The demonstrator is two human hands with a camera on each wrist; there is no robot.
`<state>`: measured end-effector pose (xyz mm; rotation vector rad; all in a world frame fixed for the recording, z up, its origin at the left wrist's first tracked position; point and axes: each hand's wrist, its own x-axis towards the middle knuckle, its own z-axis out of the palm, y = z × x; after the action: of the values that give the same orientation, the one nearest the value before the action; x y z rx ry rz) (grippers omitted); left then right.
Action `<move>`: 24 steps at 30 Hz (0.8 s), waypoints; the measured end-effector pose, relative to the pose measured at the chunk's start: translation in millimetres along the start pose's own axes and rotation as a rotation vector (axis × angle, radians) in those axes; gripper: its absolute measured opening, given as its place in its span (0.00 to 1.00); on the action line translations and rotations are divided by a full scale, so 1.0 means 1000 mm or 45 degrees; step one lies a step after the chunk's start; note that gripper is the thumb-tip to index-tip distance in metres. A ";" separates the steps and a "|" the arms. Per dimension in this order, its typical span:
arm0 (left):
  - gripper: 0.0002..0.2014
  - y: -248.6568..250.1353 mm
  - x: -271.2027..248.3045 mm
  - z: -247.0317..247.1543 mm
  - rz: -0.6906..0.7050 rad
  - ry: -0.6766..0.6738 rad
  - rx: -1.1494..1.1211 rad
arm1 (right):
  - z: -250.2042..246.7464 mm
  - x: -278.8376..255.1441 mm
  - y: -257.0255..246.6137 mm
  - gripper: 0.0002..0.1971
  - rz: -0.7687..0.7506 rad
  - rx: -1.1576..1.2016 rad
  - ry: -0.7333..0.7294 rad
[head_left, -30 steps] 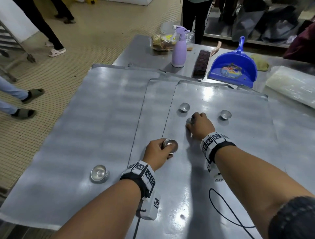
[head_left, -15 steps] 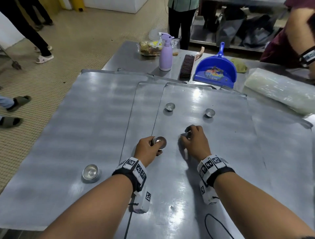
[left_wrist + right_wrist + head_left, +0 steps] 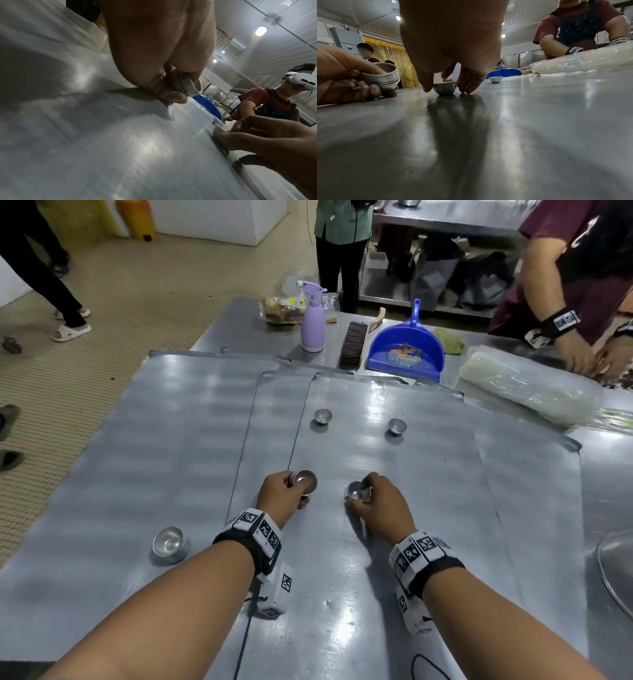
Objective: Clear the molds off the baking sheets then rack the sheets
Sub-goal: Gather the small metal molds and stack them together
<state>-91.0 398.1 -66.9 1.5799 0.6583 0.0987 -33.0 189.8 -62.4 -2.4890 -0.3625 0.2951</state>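
My left hand (image 3: 284,494) grips a nested stack of small round metal molds (image 3: 304,482), tilted; the stack's ribbed rims show in the left wrist view (image 3: 184,84) and the right wrist view (image 3: 382,79). My right hand (image 3: 376,501) pinches a single mold (image 3: 358,492) that sits on the top baking sheet (image 3: 428,474), fingers on both sides of it (image 3: 445,88). Two loose molds stand farther back on that sheet, one left (image 3: 322,416) and one right (image 3: 397,426). Another stack of molds (image 3: 170,544) rests on the left sheet (image 3: 120,457).
Behind the sheets stand a purple spray bottle (image 3: 312,320), a brush (image 3: 352,342) and a blue dustpan (image 3: 406,350). A plastic-wrapped roll (image 3: 527,386) lies at the back right, where another person's hands (image 3: 589,357) work. A round metal rim (image 3: 616,570) shows at the right edge.
My right hand has drawn back toward me with a mold from the sheet's middle, close beside the left hand. The left hand has kept its stack. The camera has tilted up.
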 end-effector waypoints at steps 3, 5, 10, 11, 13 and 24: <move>0.01 0.003 0.002 0.001 -0.034 0.011 -0.012 | -0.002 0.000 0.002 0.31 0.024 -0.029 -0.044; 0.02 0.004 0.004 0.002 -0.059 0.013 -0.039 | -0.004 0.001 0.001 0.31 0.033 -0.090 -0.085; 0.03 0.006 0.006 0.007 -0.092 0.012 -0.083 | -0.011 0.002 -0.006 0.25 -0.004 -0.028 -0.045; 0.03 0.008 0.006 0.009 -0.096 0.008 -0.091 | -0.013 0.002 -0.010 0.25 -0.029 -0.009 -0.024; 0.03 0.012 0.005 0.015 -0.113 -0.007 -0.127 | -0.015 0.002 -0.017 0.26 -0.090 0.043 0.026; 0.13 0.038 0.005 0.042 -0.324 -0.130 -0.526 | -0.010 0.006 -0.046 0.29 -0.204 0.246 0.088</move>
<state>-55.3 364.5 -38.8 1.0890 0.7029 -0.0346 -33.2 222.4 -27.6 -2.2593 -0.4781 0.1695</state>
